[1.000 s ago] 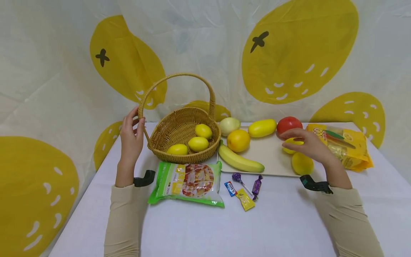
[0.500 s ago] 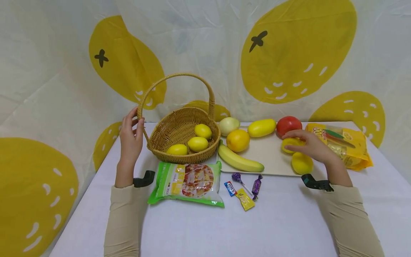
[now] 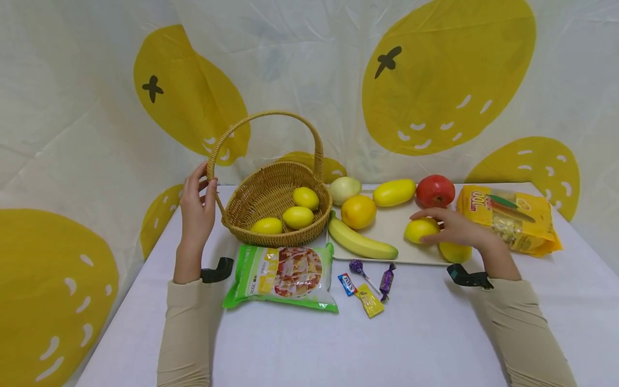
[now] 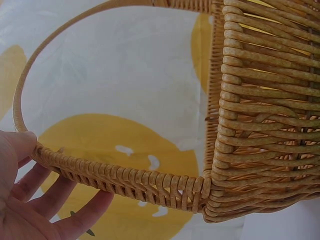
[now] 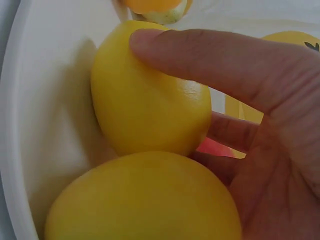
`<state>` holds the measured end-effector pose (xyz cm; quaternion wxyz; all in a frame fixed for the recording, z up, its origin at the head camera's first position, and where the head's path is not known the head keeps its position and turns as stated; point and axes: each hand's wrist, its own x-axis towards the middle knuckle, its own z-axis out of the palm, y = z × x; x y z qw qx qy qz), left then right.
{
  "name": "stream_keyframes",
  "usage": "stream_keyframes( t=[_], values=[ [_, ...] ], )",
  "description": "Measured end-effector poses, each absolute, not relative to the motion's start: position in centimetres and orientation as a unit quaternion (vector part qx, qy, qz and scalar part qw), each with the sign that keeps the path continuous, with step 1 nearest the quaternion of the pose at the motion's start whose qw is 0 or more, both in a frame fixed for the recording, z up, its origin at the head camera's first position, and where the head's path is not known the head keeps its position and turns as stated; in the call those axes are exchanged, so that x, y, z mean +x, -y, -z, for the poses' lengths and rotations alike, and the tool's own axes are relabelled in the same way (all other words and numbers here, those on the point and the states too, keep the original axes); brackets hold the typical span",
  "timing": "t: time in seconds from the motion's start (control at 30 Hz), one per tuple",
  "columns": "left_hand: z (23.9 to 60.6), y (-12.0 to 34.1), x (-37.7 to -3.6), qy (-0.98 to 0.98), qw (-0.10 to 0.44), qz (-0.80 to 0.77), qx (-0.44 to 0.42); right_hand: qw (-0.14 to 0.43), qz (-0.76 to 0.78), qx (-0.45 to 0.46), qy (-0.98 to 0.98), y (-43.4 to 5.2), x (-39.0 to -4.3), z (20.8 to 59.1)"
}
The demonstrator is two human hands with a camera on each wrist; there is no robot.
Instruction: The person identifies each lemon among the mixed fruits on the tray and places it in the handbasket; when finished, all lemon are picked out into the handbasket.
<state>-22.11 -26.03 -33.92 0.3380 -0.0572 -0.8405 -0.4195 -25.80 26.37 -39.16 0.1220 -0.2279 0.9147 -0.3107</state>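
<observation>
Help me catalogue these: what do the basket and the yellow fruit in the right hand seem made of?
Basket: woven, perhaps rattan, satin; rounded strands interlace visibly.
Yellow fruit: perhaps plastic, softly glossy; nearly uniform surface, small highlight, though real peel remains possible.

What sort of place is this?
Probably an indoor spot set up for play or practice: there's a table with a white cover, a yellow-printed sheet hanging behind it, and a wicker basket beside a tray of fruit.
</observation>
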Motion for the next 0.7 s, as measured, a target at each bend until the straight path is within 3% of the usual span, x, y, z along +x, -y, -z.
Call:
stream_keyframes(
  t=[0.33, 0.7],
  values=[
    [33.9, 26.1, -22.0, 0.843, 0.332, 0.420, -0.048, 0.088, 0.306, -0.249, -0.914, -25.4, -25.6, 38.8],
    [33.8, 26.0, -22.0, 0.844, 0.334, 0.416, -0.055, -0.050, 0.340, -0.313, -0.886, -22.8, -25.5, 37.5]
  ],
)
